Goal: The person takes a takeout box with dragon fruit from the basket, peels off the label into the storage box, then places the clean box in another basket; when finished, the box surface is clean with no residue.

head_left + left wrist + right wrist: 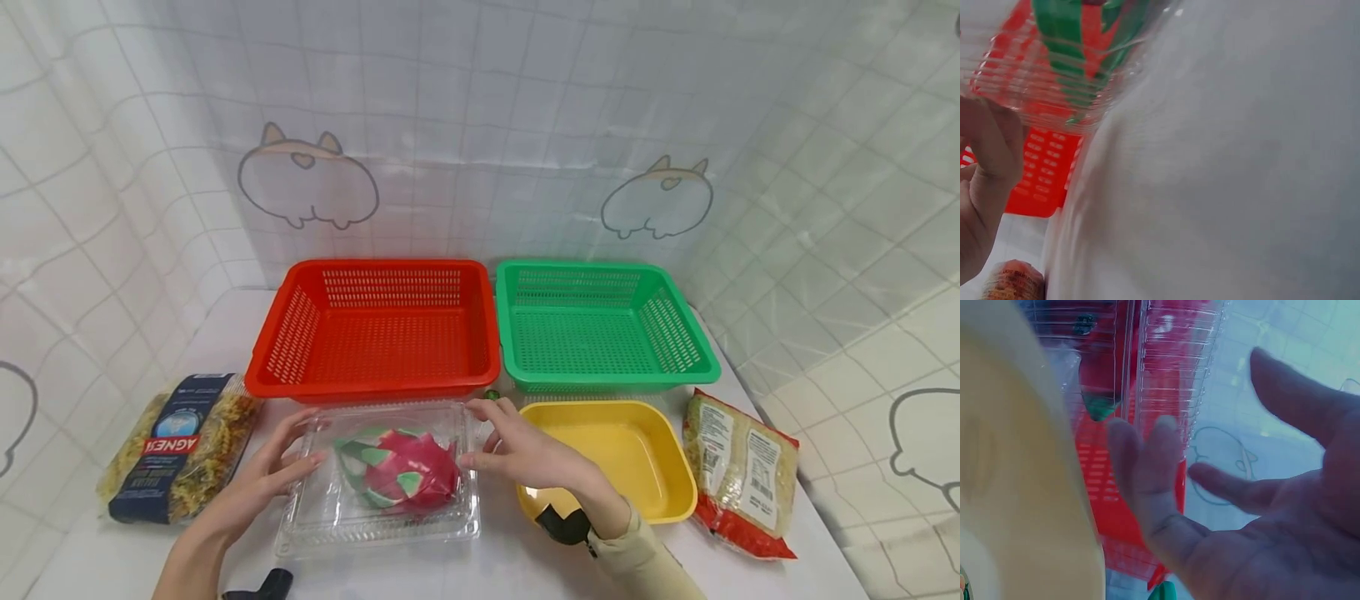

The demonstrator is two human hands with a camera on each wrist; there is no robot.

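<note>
A clear plastic clamshell box [315,521] lies on the white table with a pink dragon fruit [423,471] inside, its scales green. At the box's left side is my left hand [251,487], its fingers by the far left corner and its thumb at the edge. The left wrist view has bent fingers against the clear wall [1054,103]. On the opposite side my right hand [532,446] spreads its fingers beside the box. In the right wrist view these fingers [1160,469] are apart from one another and do not grip; whether they touch the box, I cannot tell.
Behind the box stand a red basket [300,392] and a green basket [600,383]. A yellow tray [637,467] sits under my right forearm. Pasta in a bag [180,450] lies left; a red-edged grain packet [746,471] lies right. A patterned curtain [480,125] surrounds the table.
</note>
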